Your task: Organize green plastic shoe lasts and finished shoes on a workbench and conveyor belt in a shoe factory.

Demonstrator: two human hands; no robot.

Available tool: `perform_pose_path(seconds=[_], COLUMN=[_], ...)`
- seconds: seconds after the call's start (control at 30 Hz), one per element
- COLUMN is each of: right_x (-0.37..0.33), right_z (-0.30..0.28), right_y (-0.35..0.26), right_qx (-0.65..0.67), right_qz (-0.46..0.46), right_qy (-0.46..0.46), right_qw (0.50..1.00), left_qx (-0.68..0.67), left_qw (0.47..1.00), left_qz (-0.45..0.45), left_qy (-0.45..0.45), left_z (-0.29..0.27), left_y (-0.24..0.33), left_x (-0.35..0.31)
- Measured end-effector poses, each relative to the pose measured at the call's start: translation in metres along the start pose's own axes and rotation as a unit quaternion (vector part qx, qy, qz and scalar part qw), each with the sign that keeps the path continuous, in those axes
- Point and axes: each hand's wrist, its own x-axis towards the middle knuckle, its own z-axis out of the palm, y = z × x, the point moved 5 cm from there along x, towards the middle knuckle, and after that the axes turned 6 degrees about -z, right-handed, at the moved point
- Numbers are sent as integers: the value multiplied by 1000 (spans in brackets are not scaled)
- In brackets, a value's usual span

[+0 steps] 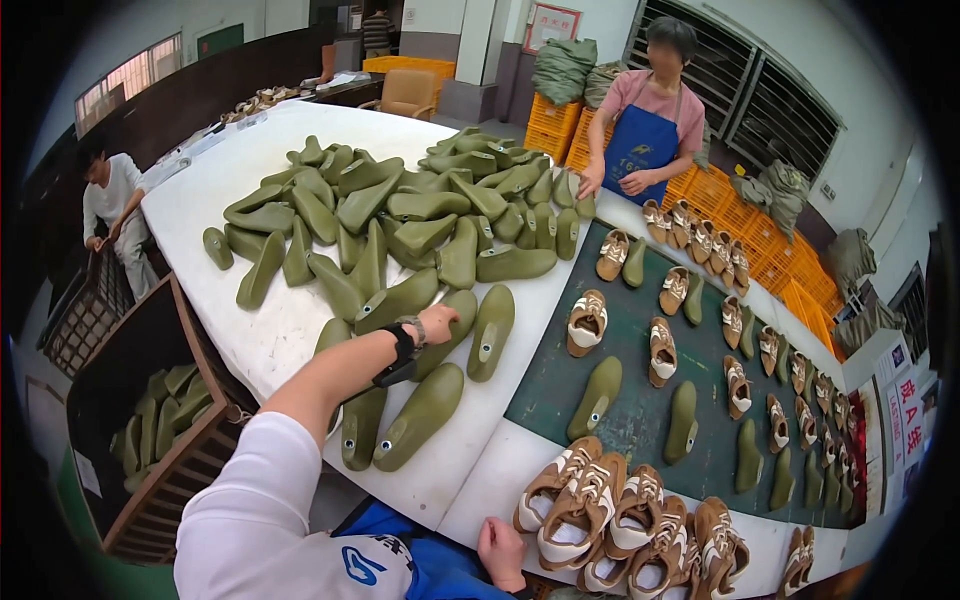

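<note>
My left hand (437, 324), with a dark band and a watch at the wrist, reaches across the white table and grips a green shoe last (461, 304). Other lasts lie close around it: one (491, 335) to its right, one (420, 418) nearer me and another (362, 428) to the left of that. Farther off spreads a big heap of green lasts (370, 200). At the table's near edge my right hand (501, 549) is closed in a loose fist, with nothing visible in it. Beside it stands a group of brown and white sneakers (582, 510).
A dark green conveyor belt (540, 385) carries sneakers and lasts along the right. Across the table a person in a blue apron (640, 150) has a hand by the lasts. A brown crate (200, 450) of lasts stands at left; another person (120, 210) sits beyond it. Orange crates (710, 195) line the wall.
</note>
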Motion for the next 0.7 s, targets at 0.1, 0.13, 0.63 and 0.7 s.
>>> perform_pose_path(seconds=[0.1,0.13,0.63,0.7], right_x=[3,3,3,3], right_z=[0,0,3,3], right_y=[-4,-3,-3,0], right_qx=[15,13,17,26], right_qz=[-3,-2,2,18], right_qy=[-8,-8,7,3], right_qw=[1000,1000,1000,1000], left_qx=[-141,-135,-9,11], left_qw=[982,981,996,995], left_qz=[-52,-50,-60,-18], left_qy=[112,130,-61,-97], left_z=[1,0,34,21], left_y=[13,27,65,70], left_x=[19,24,29,11])
